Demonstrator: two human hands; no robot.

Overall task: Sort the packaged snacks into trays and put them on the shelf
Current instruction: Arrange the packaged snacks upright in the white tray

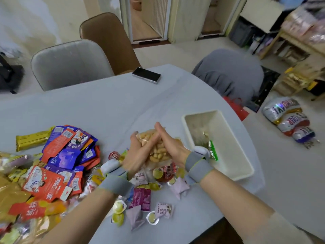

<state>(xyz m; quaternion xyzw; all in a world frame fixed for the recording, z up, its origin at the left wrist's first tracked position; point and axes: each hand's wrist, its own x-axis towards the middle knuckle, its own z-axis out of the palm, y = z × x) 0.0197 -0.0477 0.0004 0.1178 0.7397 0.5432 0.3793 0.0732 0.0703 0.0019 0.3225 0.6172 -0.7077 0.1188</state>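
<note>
Snack sorting at a grey-clothed table: both hands on one clear packet.

Left to right: gold foil bar packet (pixel 32 140); heap of flat red and purple snack sachets (pixel 65 155); left hand (pixel 139 154) and right hand (pixel 169 144), fingers curled, together gripping a clear packet of pale yellow puffed snacks (pixel 156 149) above the table; small jelly cups (pixel 118 206) scattered beneath; white rectangular plastic tray (pixel 226 138) just right of the hands, a green-edged packet (pixel 213 150) inside. Black phone (pixel 146 75) at the far edge.
</note>
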